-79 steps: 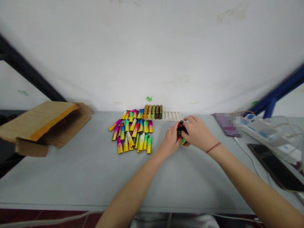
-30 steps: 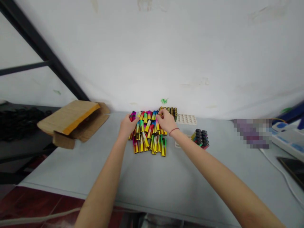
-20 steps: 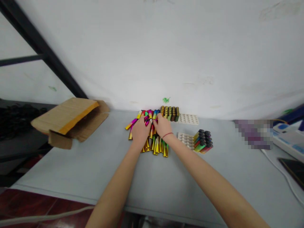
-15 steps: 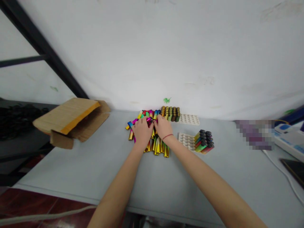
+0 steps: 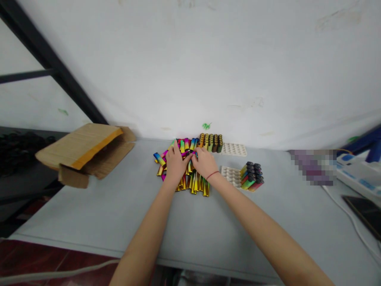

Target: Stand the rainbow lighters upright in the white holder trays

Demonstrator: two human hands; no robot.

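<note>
My left hand (image 5: 175, 163) is over a loose pile of shiny, multicoloured metallic lighter cases (image 5: 195, 183). Its thumb and fingers close around a magenta lighter case (image 5: 185, 154), largely covered by the fingers. From the other side my right hand (image 5: 206, 162), with a red string at the wrist, meets the left thumb. Its fingertips pinch at a small dark piece (image 5: 189, 151) at the end of that case; what exactly they grip is too small to make out. Just behind the right hand, several gold-and-black lighter bodies (image 5: 211, 142) stand upright in rows.
A pale tray with round holes (image 5: 235, 149) lies by the wall. Nearer, another holed tray (image 5: 231, 174) carries several black-topped lighters (image 5: 251, 175). An open cardboard box (image 5: 86, 145) lies at left. At right are a power strip (image 5: 360, 171), a white cable (image 5: 345, 212) and a phone (image 5: 363, 214).
The view has shifted slightly, moving the scene a little leftward. Both hands stay together over the pile, with the left fingers stretched a bit further up.
</note>
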